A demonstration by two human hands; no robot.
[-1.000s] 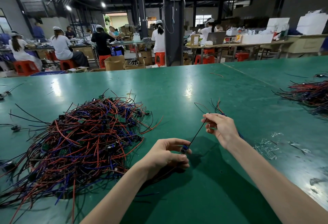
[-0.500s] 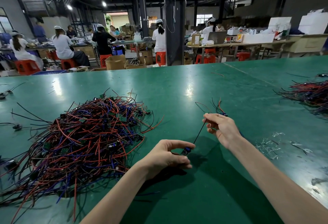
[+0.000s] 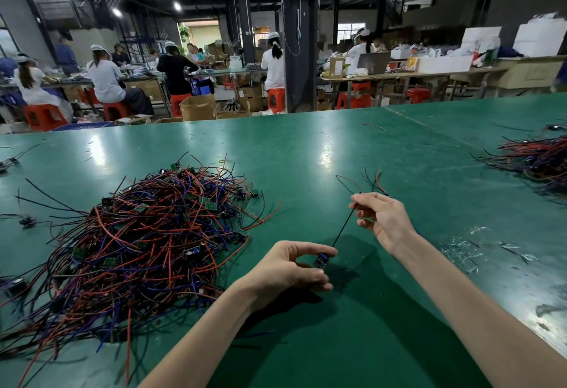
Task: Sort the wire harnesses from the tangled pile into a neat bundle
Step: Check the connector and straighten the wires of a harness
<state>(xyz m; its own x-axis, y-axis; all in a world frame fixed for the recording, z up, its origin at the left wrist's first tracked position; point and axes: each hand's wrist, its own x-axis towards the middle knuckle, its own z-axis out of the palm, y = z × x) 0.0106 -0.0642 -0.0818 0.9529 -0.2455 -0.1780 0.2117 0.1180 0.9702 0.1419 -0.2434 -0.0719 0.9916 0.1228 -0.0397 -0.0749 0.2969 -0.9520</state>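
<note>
A tangled pile of red, blue and black wire harnesses (image 3: 147,234) with small green boards lies on the green table (image 3: 306,157), left of my hands. My left hand (image 3: 294,271) pinches the small blue module end (image 3: 320,260) of one harness. Its black wire (image 3: 345,223) runs taut up to my right hand (image 3: 383,218), which pinches the wire between thumb and forefinger. Loose red, black and blue wire ends (image 3: 372,182) stick out beyond my right hand.
A second heap of harnesses (image 3: 540,160) lies at the far right. Clear plastic scraps (image 3: 469,252) are scattered right of my right arm. Stray wires and parts (image 3: 26,220) sit at the left edge. Several seated workers, red stools and a pillar (image 3: 299,50) are beyond the table.
Both hands have stayed almost in place. The black wire between them is still stretched, and my left fingers have shifted slightly on the blue module.
</note>
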